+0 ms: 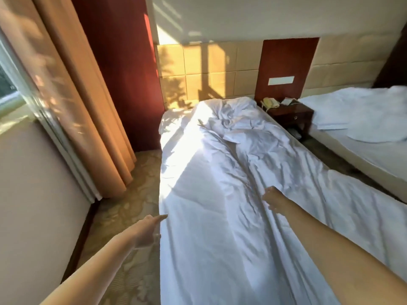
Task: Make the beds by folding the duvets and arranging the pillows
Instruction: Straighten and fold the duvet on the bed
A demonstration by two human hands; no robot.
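Observation:
A rumpled white duvet [220,172] covers the near bed lengthwise, bunched up near the headboard. My left hand [149,230] reaches along the bed's left edge with its fingers stretched out, touching the duvet's side. My right hand [272,198] lies on top of the duvet at mid-bed, fingers curled down into the cloth; whether it pinches the fabric is hard to tell. A second bed [363,137] at the right carries white bedding and a flat pillow [343,115].
A dark wooden nightstand [293,115] with a telephone [269,103] stands between the beds. Orange curtains [72,95] and a window line the left wall. Patterned carpet [136,190] forms a narrow aisle left of the near bed.

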